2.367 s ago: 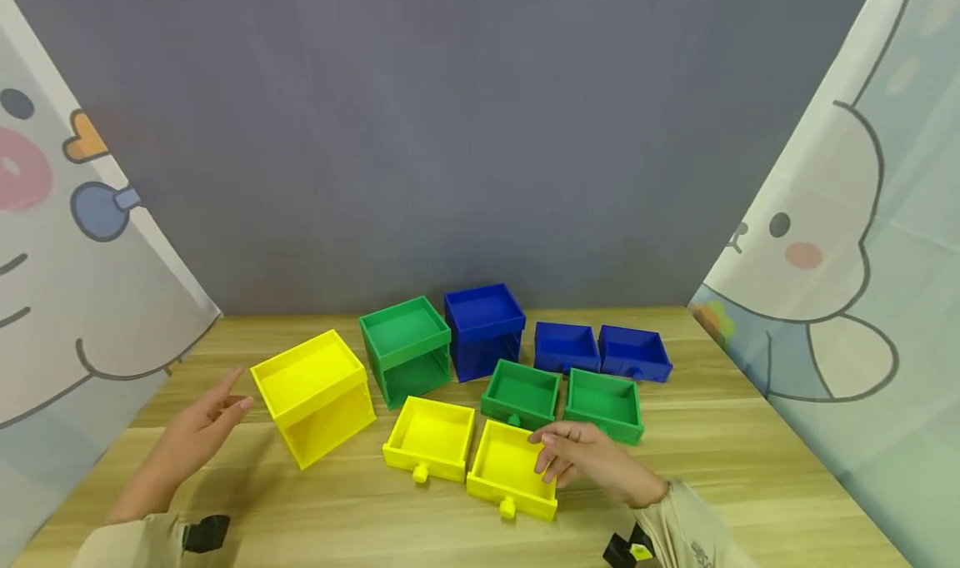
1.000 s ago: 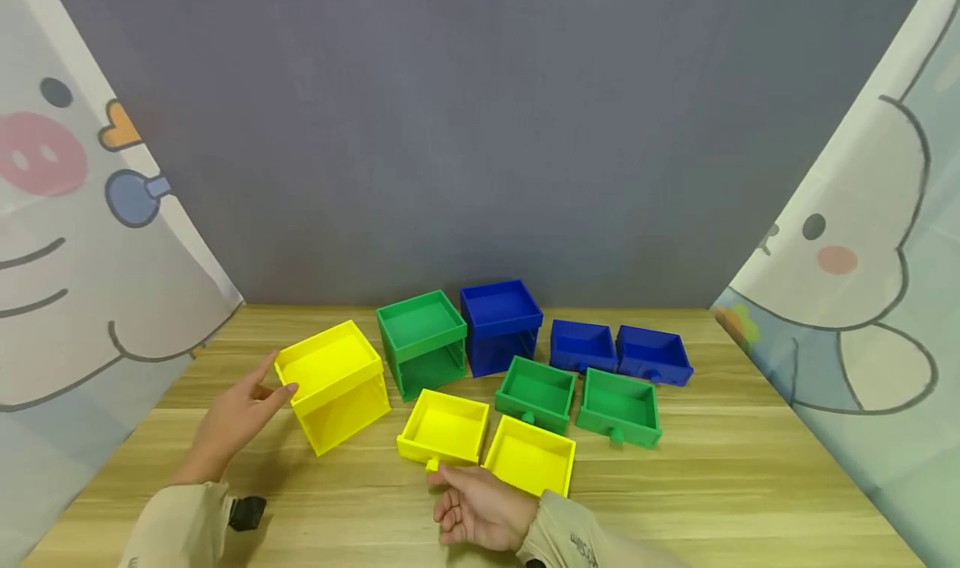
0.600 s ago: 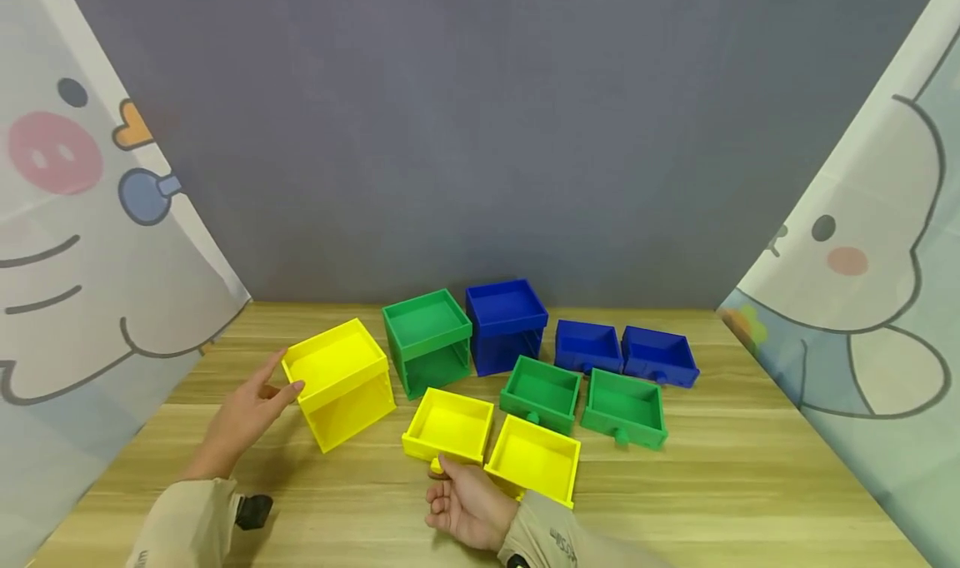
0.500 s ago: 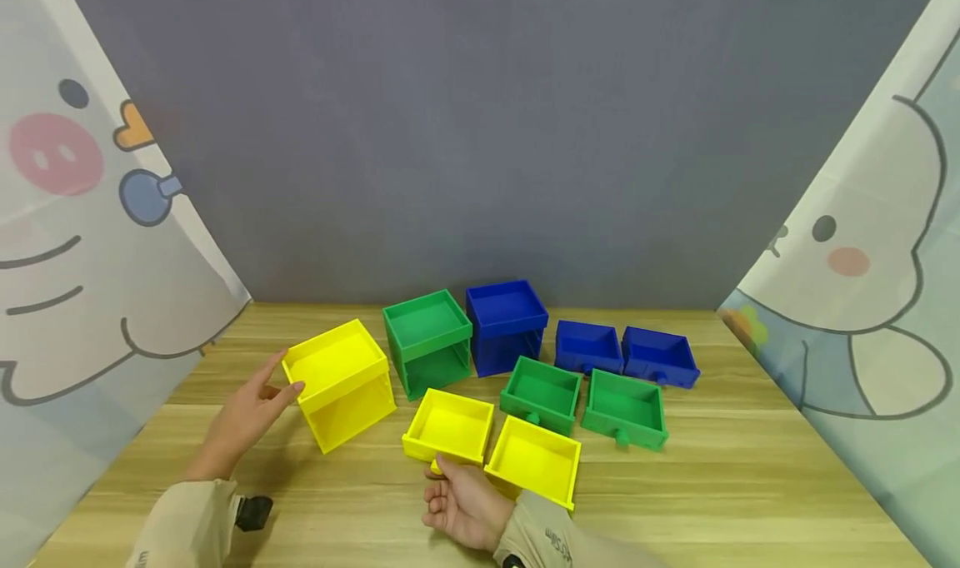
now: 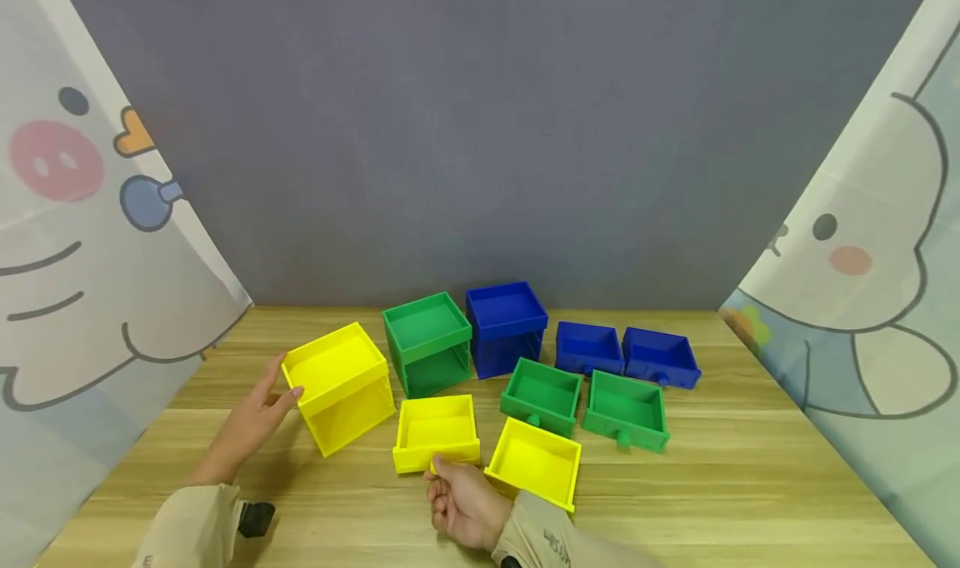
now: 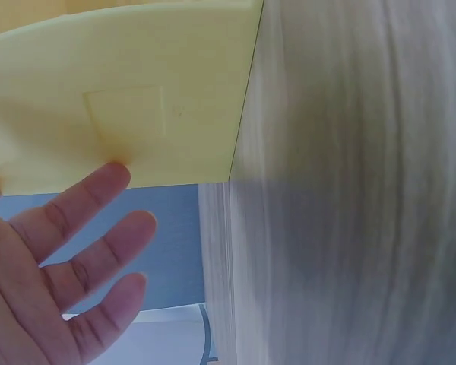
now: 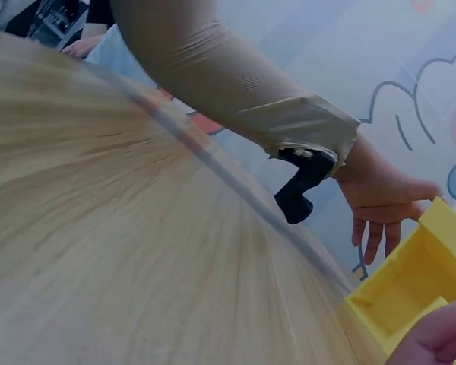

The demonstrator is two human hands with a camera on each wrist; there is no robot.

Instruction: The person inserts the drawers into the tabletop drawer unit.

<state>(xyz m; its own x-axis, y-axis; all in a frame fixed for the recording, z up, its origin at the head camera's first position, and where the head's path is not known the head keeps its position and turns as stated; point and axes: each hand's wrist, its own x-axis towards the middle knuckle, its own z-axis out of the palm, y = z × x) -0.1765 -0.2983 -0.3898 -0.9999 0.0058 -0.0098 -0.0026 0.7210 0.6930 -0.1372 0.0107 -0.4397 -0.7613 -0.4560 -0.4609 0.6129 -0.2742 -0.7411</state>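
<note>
My left hand (image 5: pixel 251 422) grips the yellow cabinet shell (image 5: pixel 333 364) at its left side, thumb at the front rim and a finger at the back corner. In the left wrist view a fingertip touches the shell's plain panel (image 6: pixel 167 114), while other fingers hang beside it. My right hand (image 5: pixel 468 505) pinches the knob of the left yellow drawer (image 5: pixel 438 430). Its other fingers are curled in, and the knob is mostly hidden. A second yellow drawer (image 5: pixel 536 460) lies just right of it, partly behind the right wrist. The yellow shell's front opening faces the drawers.
Behind them stand a green shell (image 5: pixel 427 326) and a blue shell (image 5: pixel 506 310). Two green drawers (image 5: pixel 540 393) and two blue drawers (image 5: pixel 588 347) sit to the right on the wooden table (image 5: pixel 697 485). A grey partition (image 5: pixel 480 135) closes the back.
My right hand moved left from the right yellow drawer to the left drawer's knob, and that drawer has now turned and shifted slightly left. My left hand came to the yellow shell.
</note>
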